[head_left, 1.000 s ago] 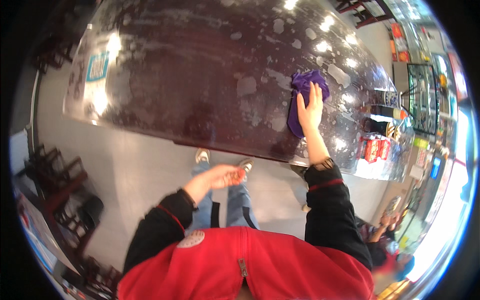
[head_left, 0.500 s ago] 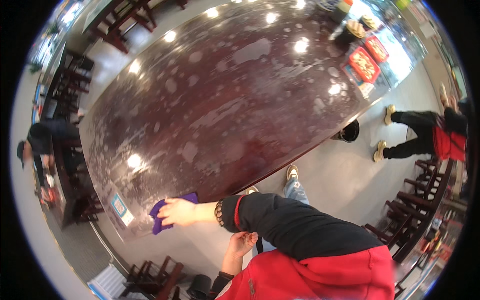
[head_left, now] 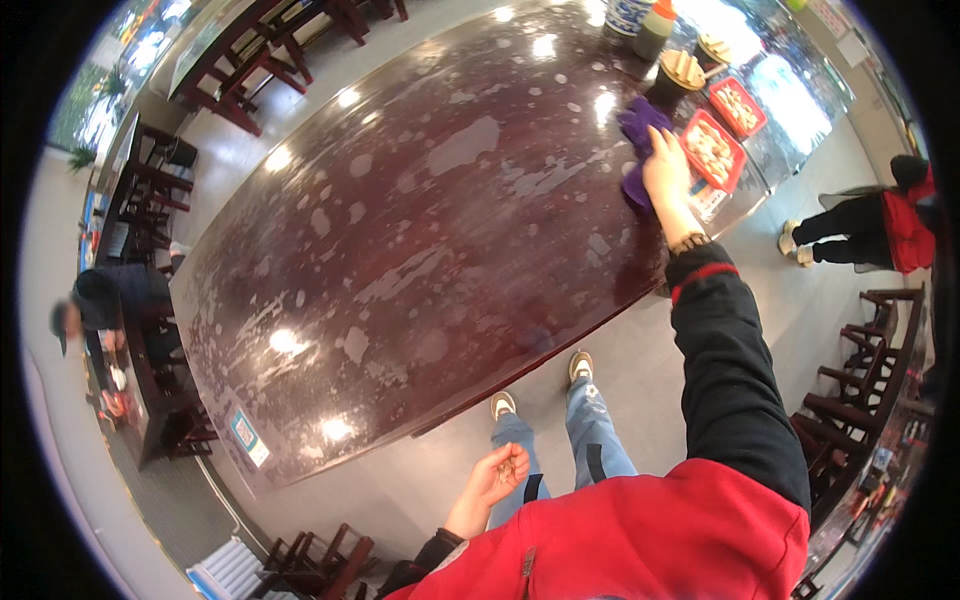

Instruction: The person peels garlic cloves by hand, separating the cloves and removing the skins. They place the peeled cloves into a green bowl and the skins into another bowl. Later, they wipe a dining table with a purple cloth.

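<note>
My right hand [head_left: 667, 172] presses a purple cloth [head_left: 638, 128] onto the dark red tabletop [head_left: 420, 270] at its far right, the arm stretched out. Just right of that hand are two red trays with pale pieces of food, the nearer tray [head_left: 737, 180] and the farther tray [head_left: 763, 119]. Behind the cloth stands a dark pot [head_left: 664, 88] with light wooden pieces on top. My left hand [head_left: 498, 474] is held in front of my body, off the table, its fingers curled around something small that I cannot make out.
A bottle with an orange cap [head_left: 656, 28] and a blue-and-white container [head_left: 627, 14] stand at the far right. A printed card [head_left: 246, 438] lies at the table's left corner. Dark wooden stools [head_left: 850, 400] line the right side. One person [head_left: 880, 225] stands right, another [head_left: 115, 300] left.
My right hand has swept the purple cloth from the table's near left corner to the far right, beside the red trays. My left hand stays curled near my body.
</note>
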A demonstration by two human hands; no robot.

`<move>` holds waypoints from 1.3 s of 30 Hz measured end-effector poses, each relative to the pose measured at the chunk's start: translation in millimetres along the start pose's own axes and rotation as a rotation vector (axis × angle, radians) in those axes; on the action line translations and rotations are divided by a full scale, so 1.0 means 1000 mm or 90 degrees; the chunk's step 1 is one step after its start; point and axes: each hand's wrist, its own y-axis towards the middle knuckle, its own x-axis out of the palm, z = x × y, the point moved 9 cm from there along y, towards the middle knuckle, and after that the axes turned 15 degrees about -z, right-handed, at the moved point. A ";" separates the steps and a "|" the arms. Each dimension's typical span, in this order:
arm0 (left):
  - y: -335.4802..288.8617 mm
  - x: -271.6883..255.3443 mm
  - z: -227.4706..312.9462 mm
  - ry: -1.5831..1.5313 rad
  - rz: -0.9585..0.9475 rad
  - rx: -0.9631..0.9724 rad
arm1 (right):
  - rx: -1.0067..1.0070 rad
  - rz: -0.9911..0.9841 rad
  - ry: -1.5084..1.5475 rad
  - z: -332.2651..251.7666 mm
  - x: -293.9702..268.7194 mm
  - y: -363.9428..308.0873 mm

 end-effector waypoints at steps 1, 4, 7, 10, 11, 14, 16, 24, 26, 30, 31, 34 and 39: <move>-0.005 -0.009 0.003 0.027 0.045 -0.006 | 0.014 -0.007 -0.022 0.002 -0.005 -0.011; -0.034 -0.033 0.018 0.091 0.192 -0.005 | -0.003 -0.091 0.003 -0.052 -0.005 -0.045; -0.061 -0.025 0.031 0.064 0.115 0.015 | -0.148 -0.090 0.125 -0.184 -0.003 -0.075; -0.103 -0.023 0.043 0.067 0.101 0.068 | -0.326 -0.107 0.307 -0.362 0.009 -0.129; -0.116 -0.022 0.045 0.038 0.092 0.090 | -0.373 -0.169 0.379 -0.420 0.015 -0.158; -0.147 -0.027 0.048 0.001 0.070 0.140 | -0.549 -0.354 0.541 -0.578 0.011 -0.281; -0.157 -0.031 0.051 0.005 0.033 0.195 | -0.693 -0.497 0.567 -0.655 -0.002 -0.372; -0.128 -0.096 0.029 0.089 0.334 0.075 | -0.896 -0.586 0.646 -0.571 -0.027 -0.475; -0.093 -0.090 0.019 0.158 0.308 -0.047 | -0.827 -0.476 0.644 -0.488 -0.035 -0.417; 0.003 -0.061 -0.017 0.277 0.164 -0.214 | -0.491 -0.281 0.522 -0.268 -0.062 -0.276; 0.022 -0.061 -0.025 0.294 0.206 -0.246 | -0.432 -0.253 0.455 -0.205 -0.070 -0.250; 0.089 -0.055 -0.059 0.304 0.281 -0.266 | -0.239 -0.153 0.280 -0.009 -0.096 -0.194; 0.225 -0.031 -0.135 0.367 0.310 -0.289 | 0.299 -0.389 0.191 0.314 -0.087 -0.211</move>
